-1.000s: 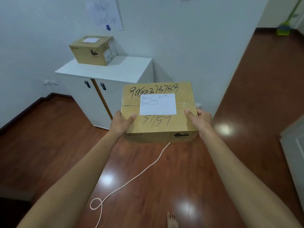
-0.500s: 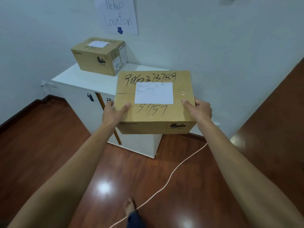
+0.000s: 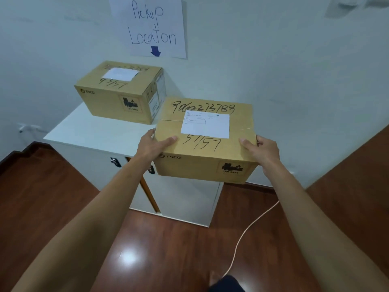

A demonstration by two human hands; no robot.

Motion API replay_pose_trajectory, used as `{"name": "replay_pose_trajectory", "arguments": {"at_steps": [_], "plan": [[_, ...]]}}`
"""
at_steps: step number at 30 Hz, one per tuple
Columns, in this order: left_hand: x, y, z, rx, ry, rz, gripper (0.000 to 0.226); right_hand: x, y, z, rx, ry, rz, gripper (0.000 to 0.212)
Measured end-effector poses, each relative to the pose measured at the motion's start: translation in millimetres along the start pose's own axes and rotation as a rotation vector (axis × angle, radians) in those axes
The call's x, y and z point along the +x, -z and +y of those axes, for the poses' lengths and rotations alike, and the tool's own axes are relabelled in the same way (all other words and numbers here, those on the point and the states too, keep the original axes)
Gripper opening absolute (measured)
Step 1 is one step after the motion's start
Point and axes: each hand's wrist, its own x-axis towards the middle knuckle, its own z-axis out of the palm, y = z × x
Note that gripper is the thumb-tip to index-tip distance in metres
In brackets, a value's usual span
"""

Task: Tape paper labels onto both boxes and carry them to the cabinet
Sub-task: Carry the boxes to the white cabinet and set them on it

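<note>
I hold the carried box (image 3: 205,142) between my two hands, out in front of me at arm's length, its top face tilted a little toward me. My left hand (image 3: 152,145) grips its near left corner, thumb lying flat across the top edge and the fingers wrapped down round the left side. My right hand (image 3: 262,149) grips the near right corner in the same way, thumb on top, fingers curled over the right side. Between my thumbs, farther up the lid, sits the white paper label (image 3: 205,124), with handwritten numbers above and below it. Both my forearms stretch straight out from the bottom corners of the view and draw in toward the box. Beyond my left hand, the second box (image 3: 117,95) rests on the top of the white cabinet (image 3: 88,134), bearing its own label (image 3: 120,73); the carried box hangs just beside it, over the cabinet's right part. I cannot tell whether it touches the cabinet top. A pickup sign (image 3: 150,26) hangs on the wall above.
</note>
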Motion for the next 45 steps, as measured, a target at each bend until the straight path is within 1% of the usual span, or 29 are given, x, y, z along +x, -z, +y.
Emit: {"name": "replay_pose_trajectory", "arguments": {"at_steps": [2,6,8,10,13,14,16,17,18,20,22,25,29,34,39,45], "plan": [[26,4,-1,-0.015,0.017,-0.038,0.089,17,-12,-7,-0.019,-0.017,0.011,0.038],[71,7,5,-0.002,0.042,-0.072,0.094,52,-31,-24,-0.024,-0.034,0.033,0.033],[92,7,13,0.125,0.056,-0.045,0.101,71,-40,-31,-0.027,-0.045,0.037,0.031],[108,4,21,0.341,0.036,0.023,0.099,84,-47,-39,-0.033,-0.046,0.043,0.028],[130,-2,34,0.595,-0.094,0.167,0.091,105,-60,-54,-0.041,-0.036,0.052,0.028],[136,-4,36,0.713,-0.179,0.202,0.086,111,-65,-59,-0.046,-0.034,0.057,0.028],[147,-12,39,0.974,-0.412,0.224,0.069,121,-73,-66,-0.050,-0.036,0.068,0.028],[151,-17,40,1.020,-0.515,0.210,0.065,127,-76,-70,-0.047,-0.038,0.074,0.028],[154,-21,40,1.022,-0.585,0.184,0.062,133,-79,-74,-0.049,-0.036,0.077,0.028],[156,-29,38,0.982,-0.660,0.123,0.060,142,-84,-81,-0.055,-0.032,0.078,0.029],[159,-35,34,0.949,-0.653,0.084,0.059,151,-88,-85,-0.054,-0.037,0.084,0.030],[174,-37,32,0.952,-0.642,0.102,0.058,163,-95,-88,-0.052,-0.051,0.088,0.031],[194,-34,36,0.983,-0.646,0.119,0.065,181,-104,-96,-0.066,-0.054,0.085,0.035],[216,-30,39,0.970,-0.662,0.119,0.066,195,-116,-105,-0.092,-0.044,0.095,0.039],[236,-22,39,0.960,-0.675,0.106,0.065,199,-127,-112,-0.081,-0.048,0.105,0.036],[248,-18,33,0.937,-0.685,0.101,0.063,198,-136,-115,-0.097,-0.054,0.141,0.041]]}}
